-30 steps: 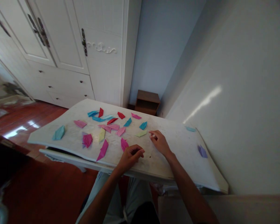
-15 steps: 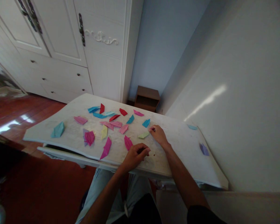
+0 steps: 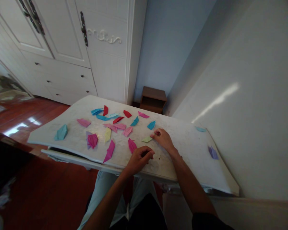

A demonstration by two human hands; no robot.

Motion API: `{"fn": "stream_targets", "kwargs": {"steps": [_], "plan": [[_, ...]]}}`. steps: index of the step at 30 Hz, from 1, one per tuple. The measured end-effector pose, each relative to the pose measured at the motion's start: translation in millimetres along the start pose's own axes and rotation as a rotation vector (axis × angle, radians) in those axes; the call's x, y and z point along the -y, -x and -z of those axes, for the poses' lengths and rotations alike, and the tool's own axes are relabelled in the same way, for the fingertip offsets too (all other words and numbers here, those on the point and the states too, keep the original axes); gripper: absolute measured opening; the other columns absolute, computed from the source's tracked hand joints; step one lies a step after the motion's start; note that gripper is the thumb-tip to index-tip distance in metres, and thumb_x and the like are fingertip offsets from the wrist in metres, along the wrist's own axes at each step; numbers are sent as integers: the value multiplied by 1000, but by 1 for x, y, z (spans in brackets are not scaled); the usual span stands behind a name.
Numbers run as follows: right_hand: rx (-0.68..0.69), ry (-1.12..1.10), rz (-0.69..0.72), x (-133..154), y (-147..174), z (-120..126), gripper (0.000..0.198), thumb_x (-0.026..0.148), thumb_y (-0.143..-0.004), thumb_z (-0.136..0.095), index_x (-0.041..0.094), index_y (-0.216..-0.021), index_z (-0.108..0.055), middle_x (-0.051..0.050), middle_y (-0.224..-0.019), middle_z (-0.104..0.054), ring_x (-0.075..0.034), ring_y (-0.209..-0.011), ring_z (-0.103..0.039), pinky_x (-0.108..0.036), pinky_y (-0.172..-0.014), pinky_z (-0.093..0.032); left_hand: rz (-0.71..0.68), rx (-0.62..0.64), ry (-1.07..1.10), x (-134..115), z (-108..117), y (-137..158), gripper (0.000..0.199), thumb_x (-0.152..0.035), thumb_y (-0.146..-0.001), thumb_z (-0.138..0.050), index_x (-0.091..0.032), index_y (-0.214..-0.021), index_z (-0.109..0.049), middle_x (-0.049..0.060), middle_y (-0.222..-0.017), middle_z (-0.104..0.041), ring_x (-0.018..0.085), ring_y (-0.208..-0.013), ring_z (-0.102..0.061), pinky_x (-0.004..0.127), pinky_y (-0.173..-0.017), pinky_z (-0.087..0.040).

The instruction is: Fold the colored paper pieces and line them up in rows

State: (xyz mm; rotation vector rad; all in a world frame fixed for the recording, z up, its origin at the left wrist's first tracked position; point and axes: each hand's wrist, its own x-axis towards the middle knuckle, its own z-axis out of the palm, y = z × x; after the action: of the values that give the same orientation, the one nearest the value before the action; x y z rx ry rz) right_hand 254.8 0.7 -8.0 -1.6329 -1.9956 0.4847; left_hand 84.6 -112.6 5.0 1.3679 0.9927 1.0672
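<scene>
At the right end of a light green folded paper (image 3: 147, 139), my right hand (image 3: 162, 139) has its thumb and fingertips closed on the edge. The paper lies flat on the white table and looks like a small flattened boat. My left hand (image 3: 140, 158) rests near the front edge, loosely curled, with a gap between thumb and forefinger and nothing visible in it. Just behind its knuckles lies a magenta folded paper (image 3: 132, 145), partly covered by the hand. A blue folded paper (image 3: 151, 125) sits beyond my right hand.
Several more folded papers in pink, red, blue, yellow and purple are spread over the table (image 3: 182, 143), mostly left of my hands. A purple one (image 3: 213, 152) and a pale blue one (image 3: 200, 129) lie by the right wall. A drawer (image 3: 74, 156) juts out at front left.
My right hand has moved slightly left and down, from beside the light green folded paper onto its right end. The left hand stays where it was. The view has shifted a little.
</scene>
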Motion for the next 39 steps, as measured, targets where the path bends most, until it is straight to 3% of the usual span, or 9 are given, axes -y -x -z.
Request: {"fn": "stream_targets", "kwargs": {"steps": [7, 14, 19, 23, 27, 31, 35, 39], "plan": [[-8, -121, -36, -3, 1, 0, 22, 36, -71, -69, 19, -78, -57, 2, -73, -60, -14, -66, -54, -27, -63, -41, 9, -16, 38, 1, -1, -2, 27, -41, -84, -58, -15, -77, -63, 0, -66, -62, 8, -50, -50, 20, -50, -39], [9, -551, -4, -7, 7, 4, 31, 44, -69, -71, 20, -73, -53, 4, -59, -56, -13, -53, -52, -25, -52, -40, 0, -54, 70, 4, -2, -3, 30, -43, -82, -59, -14, -76, -62, -1, -65, -61, 7, -48, -49, 20, -48, -39], [-62, -818, 11, 3, 11, 12, 37, 44, -64, -79, 20, -74, -53, 4, -62, -59, -11, -49, -54, -23, -49, -41, -26, -97, 52, 7, -3, -3, 30, -43, -83, -58, -14, -75, -62, 0, -65, -61, 7, -48, -50, 20, -48, -40], [-116, -914, 9, 10, 13, 18, 38, 43, -64, -80, 19, -85, -59, 3, -68, -62, -10, -50, -54, -22, -48, -41, -26, -153, 40, 5, -3, -4, 29, -42, -83, -57, -14, -76, -61, 0, -65, -61, 8, -48, -51, 20, -47, -40], [-124, -904, 5, 6, 15, 18, 37, 44, -68, -77, 18, -92, -63, 1, -68, -64, -11, -53, -57, -22, -46, -40, -15, -168, 34, 2, -3, -4, 28, -42, -82, -57, -15, -77, -61, 0, -65, -62, 8, -47, -52, 20, -47, -39], [-119, -755, -69, -15, 11, 28, 39, 50, -71, -71, 16, -91, -66, -1, -67, -66, -13, -57, -61, -25, -52, -49, -19, -168, -1, 3, -2, -3, 29, -42, -83, -58, -15, -75, -61, 0, -65, -62, 9, -49, -52, 20, -48, -39], [-165, -587, -207, -57, -11, 65, 31, 43, -75, -69, 15, -89, -66, -2, -70, -68, -14, -59, -65, -23, -51, -51, -29, -167, -24, 4, -1, -3, 31, -44, -84, -58, -16, -73, -61, -1, -63, -61, 9, -50, -53, 20, -49, -39], [-210, -345, -401, -108, -36, 120, 15, 26, -80, -68, 13, -77, -63, 0, -61, -64, -9, -45, -58, -17, -39, -43, -41, -163, -30, 1, -1, -4, 31, -46, -83, -59, -16, -74, -62, -1, -62, -61, 10, -49, -52, 21, -49, -40]]}}
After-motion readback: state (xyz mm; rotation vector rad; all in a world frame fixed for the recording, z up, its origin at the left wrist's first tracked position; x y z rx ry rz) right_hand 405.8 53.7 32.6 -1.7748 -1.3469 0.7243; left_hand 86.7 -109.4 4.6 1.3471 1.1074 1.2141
